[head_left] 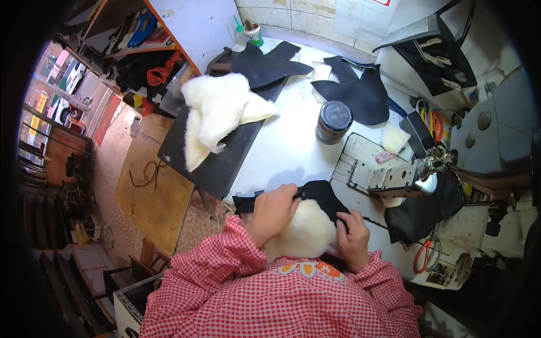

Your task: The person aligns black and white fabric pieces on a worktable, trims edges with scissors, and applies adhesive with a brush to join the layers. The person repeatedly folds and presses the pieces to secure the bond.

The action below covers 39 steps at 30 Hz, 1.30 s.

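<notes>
Close to my body, at the table's near edge, I hold a black piece with a thick cream fleece lining [307,230]. My left hand [274,213] is closed on its upper left part, fingers curled over the black side. My right hand [354,238] grips its right edge, the thumb out of sight behind the fleece. Part of the black material [318,194] stands up between the hands. The lower part of the piece is hidden by my chest and sleeves.
A sewing machine [496,135] stands at the right, its arm [389,177] reaching toward the middle. Scissors with red handles [421,258] hang below it. A dark jar [334,121], flat black pieces [360,93] and white fleece pieces [214,112] lie on the white table [282,143].
</notes>
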Tool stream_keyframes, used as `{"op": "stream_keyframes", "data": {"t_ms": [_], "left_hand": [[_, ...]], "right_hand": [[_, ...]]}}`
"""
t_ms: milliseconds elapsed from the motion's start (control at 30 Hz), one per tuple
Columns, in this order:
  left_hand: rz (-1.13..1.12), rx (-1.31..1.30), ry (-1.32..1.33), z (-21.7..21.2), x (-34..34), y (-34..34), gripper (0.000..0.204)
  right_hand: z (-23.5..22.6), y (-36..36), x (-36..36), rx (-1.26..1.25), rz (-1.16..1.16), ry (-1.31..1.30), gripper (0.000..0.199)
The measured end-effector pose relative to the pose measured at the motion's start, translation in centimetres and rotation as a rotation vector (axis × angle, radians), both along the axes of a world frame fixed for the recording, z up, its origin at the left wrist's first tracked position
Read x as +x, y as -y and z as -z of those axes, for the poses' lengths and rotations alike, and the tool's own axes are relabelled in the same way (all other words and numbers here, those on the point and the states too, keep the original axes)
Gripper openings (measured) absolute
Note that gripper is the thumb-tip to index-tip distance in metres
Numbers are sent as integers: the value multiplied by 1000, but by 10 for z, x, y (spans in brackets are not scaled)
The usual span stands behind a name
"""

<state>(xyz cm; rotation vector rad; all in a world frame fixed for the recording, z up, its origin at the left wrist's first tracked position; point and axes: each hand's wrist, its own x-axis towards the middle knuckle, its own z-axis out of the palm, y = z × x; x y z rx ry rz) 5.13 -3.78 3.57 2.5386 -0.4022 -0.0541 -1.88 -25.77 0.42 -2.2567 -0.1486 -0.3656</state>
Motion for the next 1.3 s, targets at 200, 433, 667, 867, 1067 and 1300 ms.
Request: {"op": "stream_keyframes", "data": {"t_ms": [200,433,667,867,1067,1300], "left_hand": [[23,91,115,17,1,1,17],[101,199,327,10,8,5,30],[555,237,269,-2,40,27,62],[648,136,339,8,47,19,12],[554,40,247,12,36,10,12],[461,70,93,4,37,5,23]], "right_hand": [[2,-1,-1,-11,12,-1,18],[4,-3,-3,-46,27,15,21],[6,-12,-11,-322,-61,218,29],[5,-6,-16,-356,-154,294,38],[17,-9,-17,-251,-18,253,62],[18,-5,-19,-126,23,125,69]]}}
